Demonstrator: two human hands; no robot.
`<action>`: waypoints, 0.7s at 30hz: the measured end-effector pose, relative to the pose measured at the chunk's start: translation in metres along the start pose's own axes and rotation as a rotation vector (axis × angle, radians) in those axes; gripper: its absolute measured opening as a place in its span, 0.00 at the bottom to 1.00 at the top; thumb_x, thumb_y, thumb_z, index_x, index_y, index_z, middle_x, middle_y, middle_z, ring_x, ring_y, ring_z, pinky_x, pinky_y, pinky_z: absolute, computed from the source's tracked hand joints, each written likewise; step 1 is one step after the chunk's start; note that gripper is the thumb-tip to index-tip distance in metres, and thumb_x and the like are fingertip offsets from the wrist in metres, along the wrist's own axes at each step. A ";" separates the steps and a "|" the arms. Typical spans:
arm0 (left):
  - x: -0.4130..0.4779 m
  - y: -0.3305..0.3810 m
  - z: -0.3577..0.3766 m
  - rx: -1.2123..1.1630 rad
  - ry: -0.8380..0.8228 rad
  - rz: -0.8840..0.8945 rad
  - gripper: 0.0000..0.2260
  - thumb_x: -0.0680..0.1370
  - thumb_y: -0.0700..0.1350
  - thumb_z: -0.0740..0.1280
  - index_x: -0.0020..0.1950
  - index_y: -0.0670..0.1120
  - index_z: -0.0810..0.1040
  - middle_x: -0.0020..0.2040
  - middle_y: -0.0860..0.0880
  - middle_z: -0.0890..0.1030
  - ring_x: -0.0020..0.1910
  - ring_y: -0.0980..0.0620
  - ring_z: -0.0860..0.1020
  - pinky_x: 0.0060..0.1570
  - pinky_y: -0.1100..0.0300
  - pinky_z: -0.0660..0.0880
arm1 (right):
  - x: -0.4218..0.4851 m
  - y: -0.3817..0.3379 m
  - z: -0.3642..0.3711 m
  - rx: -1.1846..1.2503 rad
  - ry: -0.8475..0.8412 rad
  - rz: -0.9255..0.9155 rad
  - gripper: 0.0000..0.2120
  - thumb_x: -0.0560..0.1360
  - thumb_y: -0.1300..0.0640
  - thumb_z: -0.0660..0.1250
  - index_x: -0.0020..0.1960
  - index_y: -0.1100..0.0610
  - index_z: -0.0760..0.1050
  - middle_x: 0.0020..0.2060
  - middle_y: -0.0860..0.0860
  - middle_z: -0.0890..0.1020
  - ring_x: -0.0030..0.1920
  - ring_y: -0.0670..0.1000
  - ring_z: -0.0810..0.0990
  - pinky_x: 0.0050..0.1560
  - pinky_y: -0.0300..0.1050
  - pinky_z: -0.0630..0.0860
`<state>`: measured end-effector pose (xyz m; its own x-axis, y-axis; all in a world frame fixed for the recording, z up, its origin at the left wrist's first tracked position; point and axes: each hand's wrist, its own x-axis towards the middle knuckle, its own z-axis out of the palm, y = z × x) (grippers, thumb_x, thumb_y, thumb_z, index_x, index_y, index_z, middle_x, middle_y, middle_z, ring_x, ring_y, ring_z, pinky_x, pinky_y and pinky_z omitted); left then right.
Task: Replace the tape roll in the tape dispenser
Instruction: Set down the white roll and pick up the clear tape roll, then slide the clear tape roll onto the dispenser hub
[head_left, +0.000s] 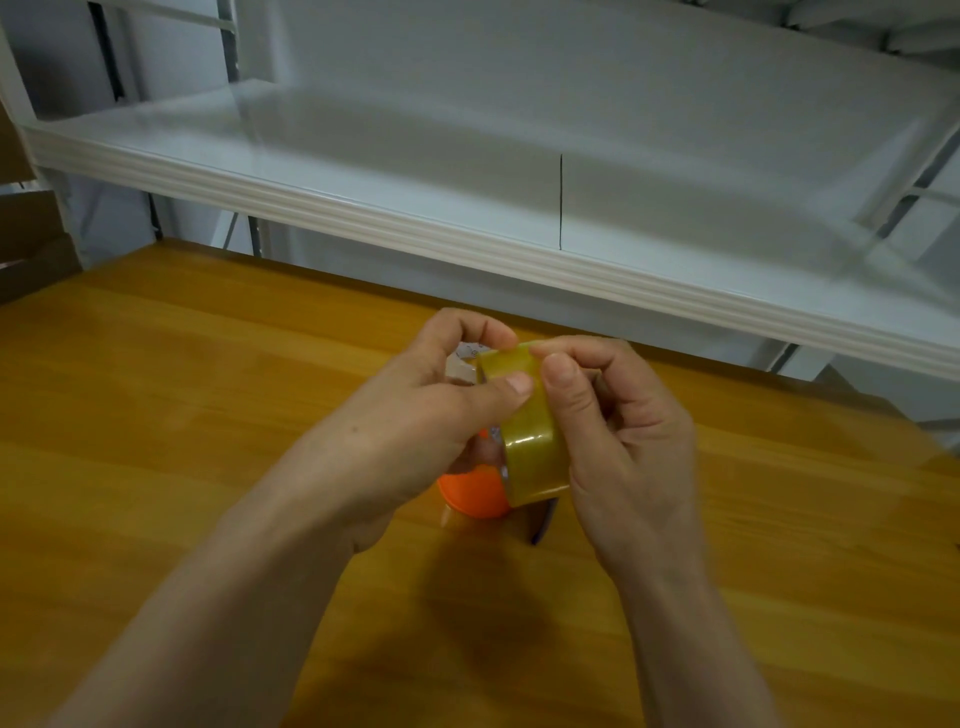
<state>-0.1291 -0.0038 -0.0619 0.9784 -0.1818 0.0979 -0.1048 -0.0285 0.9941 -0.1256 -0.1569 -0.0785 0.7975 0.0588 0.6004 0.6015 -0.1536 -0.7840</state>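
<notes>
A yellowish clear tape roll (532, 441) is held above the wooden table, seated in an orange tape dispenser (475, 493) whose body shows below and left of the roll. My left hand (415, 415) grips the dispenser from the left, its thumb pressed on the tape's outer face. My right hand (623, 441) holds the roll from the right, thumb and forefinger pinched at the tape's top edge. A dark part of the dispenser (543, 522) pokes out beneath the roll. Most of the dispenser is hidden by my hands.
The wooden table (208, 415) spreads under both hands. A white metal shelf (467, 234) runs across the back above the table's far edge. Brown cardboard boxes (26, 234) sit at the far left.
</notes>
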 end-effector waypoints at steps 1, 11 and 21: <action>-0.001 0.002 0.001 -0.034 -0.023 -0.008 0.09 0.79 0.47 0.69 0.59 0.55 0.76 0.41 0.45 0.84 0.38 0.49 0.82 0.45 0.52 0.79 | 0.001 0.000 0.001 -0.012 -0.014 -0.017 0.08 0.80 0.61 0.63 0.55 0.58 0.80 0.45 0.46 0.86 0.44 0.42 0.85 0.39 0.33 0.78; 0.008 -0.002 -0.022 -0.298 0.259 -0.033 0.10 0.77 0.37 0.68 0.54 0.51 0.80 0.53 0.46 0.82 0.48 0.45 0.82 0.41 0.51 0.81 | 0.008 0.023 -0.017 -0.306 0.085 0.388 0.28 0.72 0.30 0.51 0.64 0.43 0.73 0.51 0.46 0.81 0.50 0.46 0.82 0.51 0.52 0.83; 0.027 -0.031 -0.015 -0.246 0.337 -0.267 0.10 0.77 0.38 0.69 0.54 0.51 0.80 0.55 0.42 0.81 0.48 0.41 0.81 0.39 0.51 0.78 | 0.007 0.049 -0.014 -0.556 -0.119 0.893 0.30 0.74 0.28 0.55 0.36 0.55 0.71 0.34 0.54 0.75 0.36 0.54 0.75 0.46 0.55 0.80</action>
<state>-0.0963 0.0065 -0.0898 0.9728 0.1298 -0.1920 0.1624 0.2095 0.9642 -0.0907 -0.1775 -0.1106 0.9575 -0.2065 -0.2013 -0.2871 -0.6173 -0.7325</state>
